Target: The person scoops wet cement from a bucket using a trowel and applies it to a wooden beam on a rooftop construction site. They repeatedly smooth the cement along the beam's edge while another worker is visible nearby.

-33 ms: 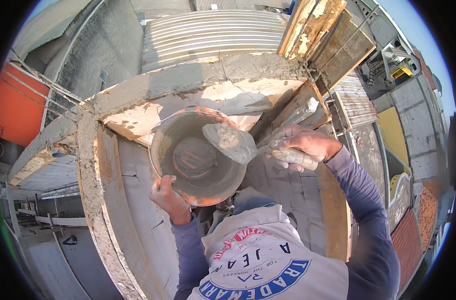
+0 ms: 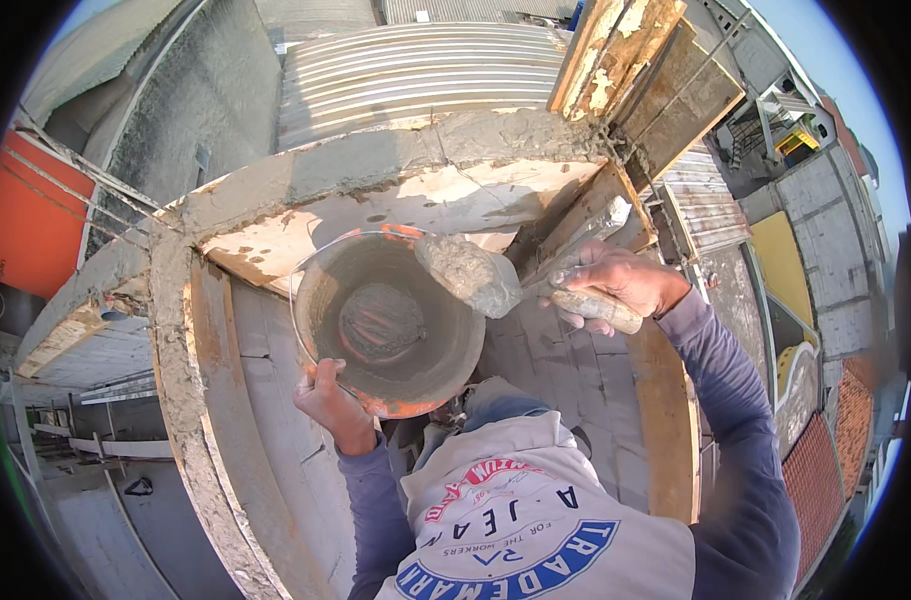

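My left hand (image 2: 337,405) grips the near-left rim of an orange bucket (image 2: 416,403), its inside coated with grey mortar. A small amount of wet mortar (image 2: 381,318) lies at the bottom. In my right hand (image 2: 616,288) is the handle of a trowel (image 2: 503,285), fingers wrapped round it. Its blade carries a lump of mortar (image 2: 463,268) and hangs over the bucket's right rim. The bucket is tipped so that its mouth faces up toward me.
A mortar-topped concrete beam (image 2: 366,160) runs across ahead, with another beam (image 2: 176,330) down the left. Wooden formwork boards (image 2: 616,60) stand at the far right corner. Beyond lies a corrugated metal roof (image 2: 426,75); an orange tank (image 2: 36,215) is at the left.
The bucket has shifted slightly left in view with my left hand. The loaded trowel blade has moved a little right, away from the bucket's middle.
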{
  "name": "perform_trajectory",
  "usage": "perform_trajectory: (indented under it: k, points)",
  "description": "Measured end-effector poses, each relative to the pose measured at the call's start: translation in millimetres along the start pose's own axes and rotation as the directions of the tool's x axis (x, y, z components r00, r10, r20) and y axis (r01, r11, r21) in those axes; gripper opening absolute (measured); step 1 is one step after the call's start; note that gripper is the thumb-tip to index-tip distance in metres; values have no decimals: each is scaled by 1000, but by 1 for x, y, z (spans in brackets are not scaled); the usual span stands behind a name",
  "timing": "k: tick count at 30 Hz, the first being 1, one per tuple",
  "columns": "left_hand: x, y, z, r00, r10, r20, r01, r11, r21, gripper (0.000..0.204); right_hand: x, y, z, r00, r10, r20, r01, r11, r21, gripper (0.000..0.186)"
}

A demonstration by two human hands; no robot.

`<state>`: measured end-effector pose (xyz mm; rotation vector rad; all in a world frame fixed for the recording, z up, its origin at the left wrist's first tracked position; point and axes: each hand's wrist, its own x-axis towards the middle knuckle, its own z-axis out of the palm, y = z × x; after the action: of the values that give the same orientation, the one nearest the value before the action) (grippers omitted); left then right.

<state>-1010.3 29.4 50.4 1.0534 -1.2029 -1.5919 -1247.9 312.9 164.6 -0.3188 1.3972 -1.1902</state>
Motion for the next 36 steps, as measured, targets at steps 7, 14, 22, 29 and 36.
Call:
perform_trajectory:
  k: [7, 14, 22, 29, 36]
  points:
    - [24, -38, -63, 993, -45, -112, 59, 990, 128, 22, -73, -57, -78, 932, -169, -321, 155, 985, -70, 36]
    - [14, -51, -109, 990, -26, -141, 52, 983, 178, 15, -132, -61, -110, 830, -192, -524, 116, 978, -174, 36]
    - [3, -76, -135, 988, -137, -77, 153, 950, 271, 16, -160, -63, -110, 766, -166, -622, 85, 984, -158, 34]
    - [19, -87, -105, 999, -18, -33, 28, 944, 330, 19, -57, -53, -149, 520, -628, -579, -578, 241, -780, 23]
    - [9, -54, -92, 992, -42, -120, 71, 966, 247, 16, -76, -40, -95, 216, -723, -656, -639, 404, -655, 22]
